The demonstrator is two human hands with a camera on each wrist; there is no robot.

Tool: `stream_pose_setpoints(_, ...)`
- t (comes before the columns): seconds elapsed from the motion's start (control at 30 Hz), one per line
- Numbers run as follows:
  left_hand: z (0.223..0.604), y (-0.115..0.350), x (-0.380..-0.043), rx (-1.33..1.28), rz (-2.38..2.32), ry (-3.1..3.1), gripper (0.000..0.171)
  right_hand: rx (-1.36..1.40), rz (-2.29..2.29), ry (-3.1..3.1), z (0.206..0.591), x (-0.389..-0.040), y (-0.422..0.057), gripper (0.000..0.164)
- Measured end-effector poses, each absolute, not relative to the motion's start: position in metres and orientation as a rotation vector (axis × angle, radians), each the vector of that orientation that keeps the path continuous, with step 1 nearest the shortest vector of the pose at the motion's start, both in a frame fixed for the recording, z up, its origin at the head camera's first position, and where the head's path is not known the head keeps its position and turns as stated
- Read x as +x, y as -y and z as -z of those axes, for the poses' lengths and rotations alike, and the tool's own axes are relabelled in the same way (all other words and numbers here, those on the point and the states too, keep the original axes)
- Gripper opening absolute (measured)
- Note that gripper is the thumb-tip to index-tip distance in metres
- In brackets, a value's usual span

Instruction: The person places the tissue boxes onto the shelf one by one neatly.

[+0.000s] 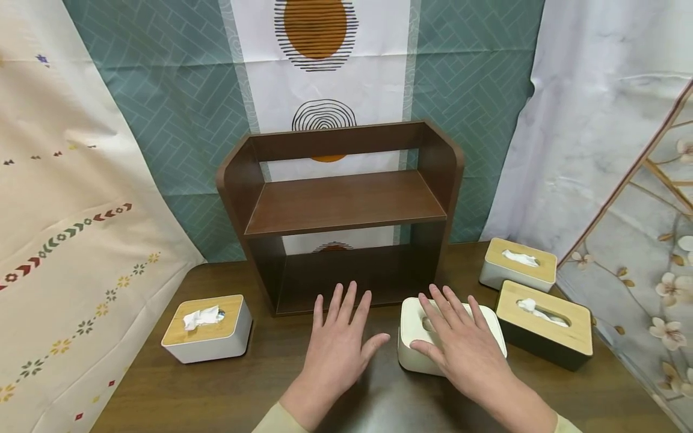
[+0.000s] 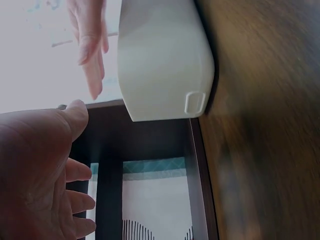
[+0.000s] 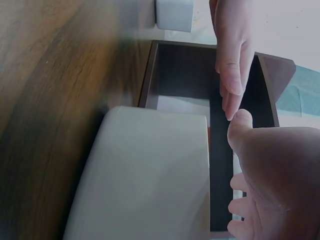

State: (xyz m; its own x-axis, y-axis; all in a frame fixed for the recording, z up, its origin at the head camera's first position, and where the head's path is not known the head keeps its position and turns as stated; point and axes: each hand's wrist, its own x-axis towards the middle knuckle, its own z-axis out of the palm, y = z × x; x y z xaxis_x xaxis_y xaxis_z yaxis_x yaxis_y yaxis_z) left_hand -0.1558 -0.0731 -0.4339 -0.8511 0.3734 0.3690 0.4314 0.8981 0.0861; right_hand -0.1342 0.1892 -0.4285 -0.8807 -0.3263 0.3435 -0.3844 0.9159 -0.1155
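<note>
Palm down with fingers spread straight, my left hand [image 1: 338, 352] hovers over the table in front of the shelf and holds nothing. My right hand [image 1: 468, 355] is held above a cream tissue box [image 1: 414, 358], its fingers likewise straight. A gap shows between that hand and the box [image 3: 150, 175] in the right wrist view. The hand hides part of the box's top and slot in the head view. The left wrist view shows the box's side [image 2: 165, 60], with a small raised oblong near one corner.
A dark brown two-tier shelf [image 1: 346, 201] stands at the back. On the left sits a white tissue box [image 1: 216, 346] with a wooden lid. To the right are a black one [image 1: 533, 340] and another white one [image 1: 492, 273], both wooden-lidded. Patterned cloths [image 1: 471, 108] hang behind.
</note>
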Motion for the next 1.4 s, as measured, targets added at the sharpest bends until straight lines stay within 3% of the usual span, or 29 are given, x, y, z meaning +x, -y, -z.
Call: stream_pose_setpoints(1.4, 0.446, 0.017, -0.155, -0.723, 0.296, 2.771, 0.086, 0.351, -0.276, 2.823, 0.445, -0.118, -0.245, 0.087)
